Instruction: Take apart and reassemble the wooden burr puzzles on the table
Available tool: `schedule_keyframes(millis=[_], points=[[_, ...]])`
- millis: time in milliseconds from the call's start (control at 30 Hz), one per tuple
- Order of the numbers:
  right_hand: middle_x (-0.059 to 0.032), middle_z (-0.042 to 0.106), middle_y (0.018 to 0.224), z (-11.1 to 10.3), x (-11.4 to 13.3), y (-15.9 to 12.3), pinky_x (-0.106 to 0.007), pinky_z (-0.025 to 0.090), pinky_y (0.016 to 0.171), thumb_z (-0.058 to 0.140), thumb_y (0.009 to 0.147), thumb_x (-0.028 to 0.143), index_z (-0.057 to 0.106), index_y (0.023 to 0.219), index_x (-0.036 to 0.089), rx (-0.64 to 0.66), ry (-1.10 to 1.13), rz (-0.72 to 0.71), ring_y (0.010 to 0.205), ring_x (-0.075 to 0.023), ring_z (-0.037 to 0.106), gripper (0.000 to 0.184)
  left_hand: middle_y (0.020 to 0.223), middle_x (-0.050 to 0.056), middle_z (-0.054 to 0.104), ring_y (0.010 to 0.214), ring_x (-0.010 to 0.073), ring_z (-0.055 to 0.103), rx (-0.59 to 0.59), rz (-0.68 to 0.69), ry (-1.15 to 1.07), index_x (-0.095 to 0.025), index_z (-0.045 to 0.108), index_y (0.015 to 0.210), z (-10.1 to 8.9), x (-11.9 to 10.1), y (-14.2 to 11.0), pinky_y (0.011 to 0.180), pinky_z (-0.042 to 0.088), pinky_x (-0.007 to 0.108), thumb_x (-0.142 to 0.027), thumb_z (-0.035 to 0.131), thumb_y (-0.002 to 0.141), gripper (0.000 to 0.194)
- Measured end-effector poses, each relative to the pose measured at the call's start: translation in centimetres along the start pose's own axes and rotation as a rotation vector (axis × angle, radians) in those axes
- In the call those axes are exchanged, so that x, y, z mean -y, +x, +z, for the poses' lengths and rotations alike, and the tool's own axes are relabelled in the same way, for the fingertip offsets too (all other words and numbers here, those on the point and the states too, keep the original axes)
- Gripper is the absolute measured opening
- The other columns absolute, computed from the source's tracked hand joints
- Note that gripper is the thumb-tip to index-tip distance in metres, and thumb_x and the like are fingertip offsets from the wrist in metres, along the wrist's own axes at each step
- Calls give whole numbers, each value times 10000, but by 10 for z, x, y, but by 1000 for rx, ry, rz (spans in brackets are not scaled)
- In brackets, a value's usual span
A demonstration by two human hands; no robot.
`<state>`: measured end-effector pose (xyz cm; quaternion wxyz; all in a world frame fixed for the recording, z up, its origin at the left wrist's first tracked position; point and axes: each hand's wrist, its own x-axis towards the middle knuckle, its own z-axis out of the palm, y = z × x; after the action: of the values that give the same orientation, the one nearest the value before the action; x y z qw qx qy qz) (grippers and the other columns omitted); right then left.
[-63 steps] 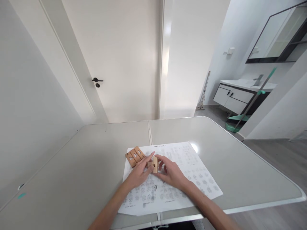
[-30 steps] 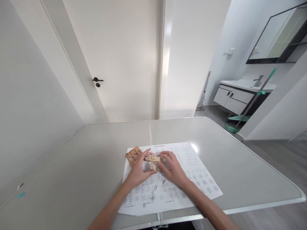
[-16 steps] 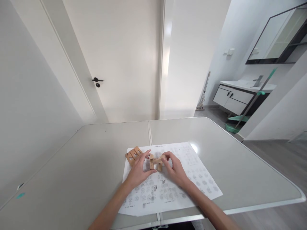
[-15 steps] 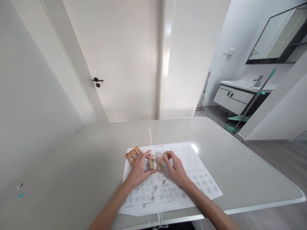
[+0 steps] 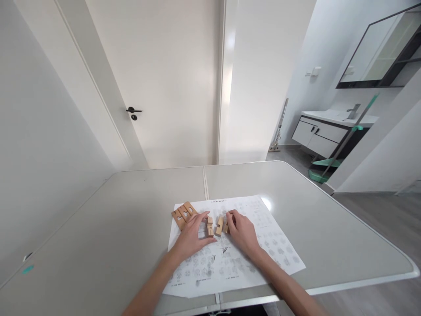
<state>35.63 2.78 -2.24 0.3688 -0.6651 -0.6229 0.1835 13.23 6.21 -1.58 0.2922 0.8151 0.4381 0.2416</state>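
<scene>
Both hands rest on a printed sheet [image 5: 250,254] on the grey table [image 5: 131,228]. My left hand [image 5: 192,236] has its forefinger and thumb closed around a small notched wooden piece [image 5: 209,225]. My right hand [image 5: 242,232] has curled fingertips pinching two short wooden pieces [image 5: 221,224] that lie side by side on the sheet. A narrow gap separates the left piece from the right ones. Three notched wooden bars [image 5: 184,213] lie together at the sheet's far left corner, just beyond my left forefinger.
The table has a centre seam [image 5: 205,184] and rounded edges. A white door with a black handle [image 5: 133,112] stands behind it. On the right are a vanity cabinet [image 5: 324,131] and a green-handled mop with dustpan [image 5: 329,162] on the floor.
The joined wooden pieces held between both hands have come apart. One piece stayed with my left hand, the others went right with my right hand, and all are now lower on the sheet.
</scene>
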Motion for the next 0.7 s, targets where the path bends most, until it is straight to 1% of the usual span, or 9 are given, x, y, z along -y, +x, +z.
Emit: schedule_keyframes(millis=[167,300,367,467,533,600,633,700], points=[[-37,742,777,4,-3,0,-300,393,616,355,1059,458,624,1026,243,-16,-87,-7,691,-237,673,346,1354,75,595,1252,323,580,0,-7,8,-350,468,1471,-1,-3,-1,1096,461,489,-463,859,766,814],[-23,727,737,6,-5,0,-300,401,614,379,1054,494,628,1035,245,-5,-71,-5,671,-234,670,353,1339,70,603,1202,308,606,9,6,8,-345,468,1460,-1,-4,-1,1084,471,493,-473,845,784,785],[-27,734,764,6,-4,0,-303,417,622,382,1056,487,630,1049,243,3,-37,-24,690,-234,678,348,1347,69,601,1183,302,617,5,31,11,-343,468,1456,-1,-4,0,1075,482,491,-464,844,788,776],[-45,745,835,6,-1,0,-320,461,681,384,1064,452,630,1090,233,28,38,-106,762,-239,688,330,1415,75,564,1278,315,568,-28,92,41,-342,472,1455,-1,-4,-1,1118,454,494,-446,849,785,776],[-55,748,888,5,2,-1,-332,483,727,397,1065,429,631,1131,228,67,94,-174,805,-238,688,316,1462,73,530,1370,327,492,-58,125,77,-348,471,1462,-2,-5,-1,1165,411,502,-441,851,784,782],[-56,750,927,4,5,-3,-328,494,728,417,1061,406,628,1175,227,131,158,-236,792,-224,685,299,1482,73,516,1407,335,445,-75,150,108,-350,480,1461,-3,-8,-2,1176,396,516,-444,841,793,766],[-50,750,928,4,6,-5,-320,495,713,425,1058,393,626,1192,229,174,187,-266,766,-214,680,292,1482,75,518,1406,339,440,-79,163,121,-348,499,1448,-3,-9,-2,1171,399,522,-445,830,802,732],[-34,751,911,2,9,-7,-302,491,676,424,1056,366,620,1217,237,254,231,-316,705,-194,663,285,1454,73,545,1390,340,444,-83,188,148,-341,571,1378,-4,-12,-1,1161,403,528,-427,799,834,596]])
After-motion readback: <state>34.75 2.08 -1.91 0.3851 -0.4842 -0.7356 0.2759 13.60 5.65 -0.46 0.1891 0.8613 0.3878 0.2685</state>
